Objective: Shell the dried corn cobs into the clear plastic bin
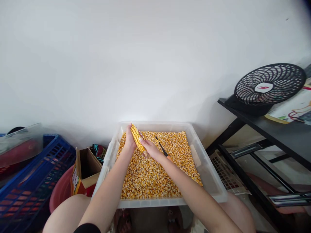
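A yellow corn cob [136, 137] is held at a slant over a translucent plastic bin [110, 158]. My left hand [130, 138] wraps round its left side toward the upper end. My right hand [150, 147] grips the lower end, with the thumb against the kernels. Loose corn kernels [150, 181] cover the bin's floor in a thick layer. Behind my right hand, a screwdriver-like tool with a dark shaft and orange handle [169, 158] lies on the kernels, partly hidden by my right forearm.
The bin rests across my knees, against a white wall [150, 58]. Left stand a blue plastic crate [55, 155], an opened cardboard box [88, 168] and a pink basin [62, 186]. On the right, a black fan [269, 85] sits on a dark table [274, 129] with a metal frame.
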Available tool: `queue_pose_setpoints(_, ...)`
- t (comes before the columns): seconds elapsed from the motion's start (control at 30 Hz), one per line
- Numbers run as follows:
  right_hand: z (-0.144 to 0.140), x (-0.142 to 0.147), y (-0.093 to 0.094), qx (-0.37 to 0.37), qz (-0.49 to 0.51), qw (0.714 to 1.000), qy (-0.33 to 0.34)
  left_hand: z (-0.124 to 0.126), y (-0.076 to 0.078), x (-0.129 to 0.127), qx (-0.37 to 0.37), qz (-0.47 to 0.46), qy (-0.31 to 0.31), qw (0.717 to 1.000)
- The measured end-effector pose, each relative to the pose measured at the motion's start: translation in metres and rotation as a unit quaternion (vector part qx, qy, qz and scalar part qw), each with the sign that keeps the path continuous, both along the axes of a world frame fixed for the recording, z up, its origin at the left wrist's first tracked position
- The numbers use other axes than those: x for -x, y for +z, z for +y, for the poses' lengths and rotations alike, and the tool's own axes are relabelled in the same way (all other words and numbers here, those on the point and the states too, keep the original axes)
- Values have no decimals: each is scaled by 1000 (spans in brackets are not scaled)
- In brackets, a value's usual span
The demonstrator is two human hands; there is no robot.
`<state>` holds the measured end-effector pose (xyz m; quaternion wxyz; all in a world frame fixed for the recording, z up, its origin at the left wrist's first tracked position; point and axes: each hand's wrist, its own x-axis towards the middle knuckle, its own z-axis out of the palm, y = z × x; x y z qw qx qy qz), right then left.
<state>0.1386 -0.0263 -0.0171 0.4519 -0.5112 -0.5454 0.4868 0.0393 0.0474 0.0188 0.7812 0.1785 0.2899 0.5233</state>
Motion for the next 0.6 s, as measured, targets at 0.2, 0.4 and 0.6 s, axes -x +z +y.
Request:
queue_pose_setpoints(0.2, 1, 1, -4, -20, 40, 999, -29, -1, 1, -1, 13, -11, -5, 1000)
queue_pose_setpoints(0.4, -1, -2, 0, -24, -5, 1000, 0, -4, -1, -6, -20, 18, -12, 1000)
queue_pose_setpoints(0.6, 1, -6, 2, -19, 31, 999, 10, -4, 3, -1, -25, -27, -27, 999)
